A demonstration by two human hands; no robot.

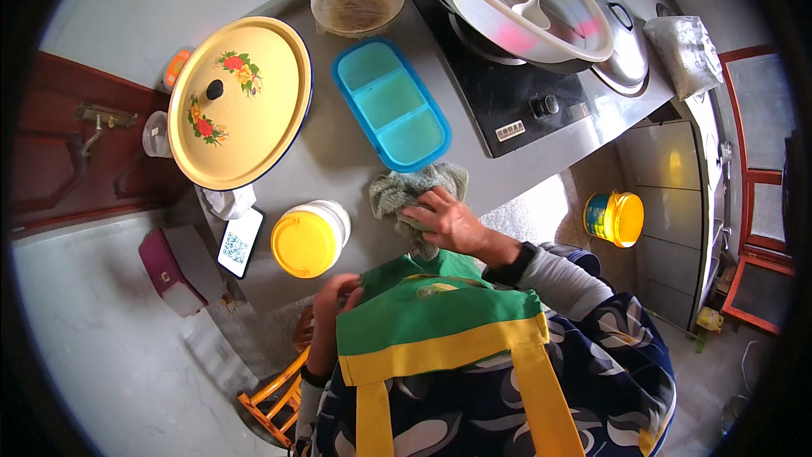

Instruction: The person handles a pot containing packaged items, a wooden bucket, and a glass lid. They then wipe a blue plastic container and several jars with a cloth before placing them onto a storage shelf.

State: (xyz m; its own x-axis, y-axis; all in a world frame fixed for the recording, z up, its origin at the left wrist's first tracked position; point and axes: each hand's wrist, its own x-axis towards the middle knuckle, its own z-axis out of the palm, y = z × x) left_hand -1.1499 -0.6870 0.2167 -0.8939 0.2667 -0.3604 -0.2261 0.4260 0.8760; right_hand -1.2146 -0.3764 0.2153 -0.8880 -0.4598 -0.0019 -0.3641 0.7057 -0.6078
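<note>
My right hand (451, 223) bears down on a crumpled grey-green cloth (388, 193) near the counter's front edge, fingers curled into it. My left hand (336, 297) is low at the left side of my green and yellow apron (438, 324). Part of that hand is hidden by the apron, so what its fingers do is unclear. Just beyond the cloth lies a blue rectangular container (392, 105) with three sections, its near end close to the cloth. A white tub with a yellow lid (306, 245) stands left of the cloth.
A large yellow enamel lid (254, 120) with flowers and a phone (241, 242) showing a printed code are on the left. Behind are a film-covered bowl (358, 3) and a black cooktop (507, 111) under a plastic basin (571, 25). A yellow bucket (625, 220) stands lower right.
</note>
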